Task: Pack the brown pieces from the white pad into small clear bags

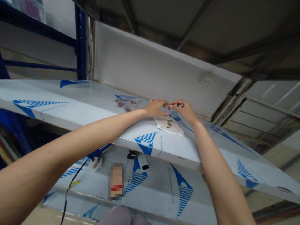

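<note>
My left hand (156, 107) and my right hand (182, 110) meet above a white shelf top covered in blue-printed protective film (98, 107). Their fingertips pinch a small clear plastic piece (167, 110), perhaps a little bag. Just below the hands lies a crumpled white paper sheet (168, 125) holding several small brown pieces (169, 124). Left of my left hand, a cluster of similar brown pieces (124, 104) lies on or under clear plastic. Neither hand touches that cluster.
A white back panel (150, 65) with a small switch plate (206, 78) rises behind the shelf. Blue rack uprights (81, 42) stand at left. The lower shelf (161, 187) carries a white power strip (93, 163), a black cable (72, 184), and small devices.
</note>
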